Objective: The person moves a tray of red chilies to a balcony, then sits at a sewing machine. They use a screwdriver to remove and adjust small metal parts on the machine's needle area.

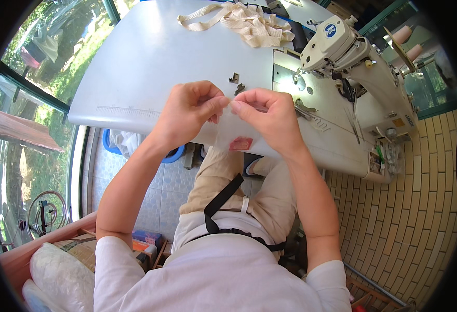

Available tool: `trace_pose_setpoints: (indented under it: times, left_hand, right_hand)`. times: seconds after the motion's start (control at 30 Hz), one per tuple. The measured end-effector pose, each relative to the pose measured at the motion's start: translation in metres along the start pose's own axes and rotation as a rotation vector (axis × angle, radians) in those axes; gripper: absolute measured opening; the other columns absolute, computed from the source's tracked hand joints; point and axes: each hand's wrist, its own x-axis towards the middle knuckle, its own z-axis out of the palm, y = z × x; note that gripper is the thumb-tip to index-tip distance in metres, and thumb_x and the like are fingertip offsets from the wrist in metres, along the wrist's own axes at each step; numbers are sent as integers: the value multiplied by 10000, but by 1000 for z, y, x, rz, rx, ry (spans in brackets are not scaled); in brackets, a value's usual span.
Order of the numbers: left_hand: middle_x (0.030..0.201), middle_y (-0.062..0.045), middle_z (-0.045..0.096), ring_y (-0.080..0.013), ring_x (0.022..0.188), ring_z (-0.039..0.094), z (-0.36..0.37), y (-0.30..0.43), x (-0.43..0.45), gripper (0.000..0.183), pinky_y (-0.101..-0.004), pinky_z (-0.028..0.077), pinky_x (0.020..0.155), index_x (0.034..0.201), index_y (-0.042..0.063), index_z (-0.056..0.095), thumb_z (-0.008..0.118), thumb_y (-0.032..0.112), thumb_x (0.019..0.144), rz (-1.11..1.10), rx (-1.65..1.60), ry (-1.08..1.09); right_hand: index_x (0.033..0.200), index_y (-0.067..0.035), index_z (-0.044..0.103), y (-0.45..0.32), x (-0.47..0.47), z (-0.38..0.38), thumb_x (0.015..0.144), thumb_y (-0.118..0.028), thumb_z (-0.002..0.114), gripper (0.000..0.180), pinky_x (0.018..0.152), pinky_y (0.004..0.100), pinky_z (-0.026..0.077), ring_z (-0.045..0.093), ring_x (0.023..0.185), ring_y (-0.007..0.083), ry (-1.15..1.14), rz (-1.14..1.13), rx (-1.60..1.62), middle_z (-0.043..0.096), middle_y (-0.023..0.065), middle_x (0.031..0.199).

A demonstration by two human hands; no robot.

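Between my left hand (197,107) and my right hand (267,117), a small clear plastic bag (225,130) is pinched at its upper edge by the thumbs and forefingers. The bag hangs over the front edge of the sewing table (142,78); a red item or print (241,143) shows at its lower part. Just beyond the fingertips lie two small metal parts, seemingly sewing machine presser feet (234,78), (239,89). Right of my right hand are a dark metal tool (304,106) and the sewing machine (330,46), its lamp lit over the needle plate (285,78).
Cream fabric (248,23) lies bunched at the table's back. Tweezers (353,124) rest near the machine's base, and pink thread cones (411,52) stand at the right. A blue basket (173,155) with white cloth is under the table's left part.
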Motion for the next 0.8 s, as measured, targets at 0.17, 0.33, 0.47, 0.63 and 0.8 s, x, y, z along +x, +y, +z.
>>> trace_pose_setpoints:
  times: [0.17, 0.33, 0.47, 0.63, 0.8]
  left_hand:
    - [727, -42, 628, -97, 653, 576, 2, 1, -3, 177, -271, 495, 616, 866, -58, 647, 655, 96, 952, 16, -8, 6]
    - [734, -21, 606, -90, 668, 553, 3, -2, -10, 183, -261, 486, 623, 861, -25, 628, 642, 114, 979, -6, 86, 53]
    - [738, -24, 599, -92, 666, 541, -9, -12, -15, 173, -261, 482, 622, 859, -30, 622, 631, 94, 978, 1, 78, 107]
    - [731, -20, 596, -88, 664, 531, -22, -14, -24, 147, -257, 469, 616, 865, -32, 625, 629, 70, 970, -18, 138, 178]
    - [710, -8, 585, -79, 655, 529, -33, -18, -31, 113, -244, 442, 603, 874, -23, 645, 637, 48, 961, 35, 102, 237]
  right_hand:
    - [922, 73, 717, -3, 1, 1, 888, -109, 706, 186, 718, 249, 540, 649, 772, 81, -38, -5, -35, 720, 50, 816]
    - [905, 69, 710, -3, 0, 3, 886, -110, 699, 180, 688, 242, 521, 610, 731, 58, -61, 20, -85, 699, 29, 789]
    - [909, 61, 708, -2, -5, -7, 891, -103, 690, 166, 663, 225, 505, 598, 726, 44, -41, 128, -45, 692, 16, 790]
    - [945, 44, 708, 2, -5, -5, 910, -105, 692, 154, 636, 205, 483, 592, 703, 43, -30, 156, -24, 693, 12, 805]
    - [998, 27, 710, 7, 1, 8, 913, -124, 719, 174, 652, 198, 478, 588, 699, 44, -14, 100, 54, 695, 0, 818]
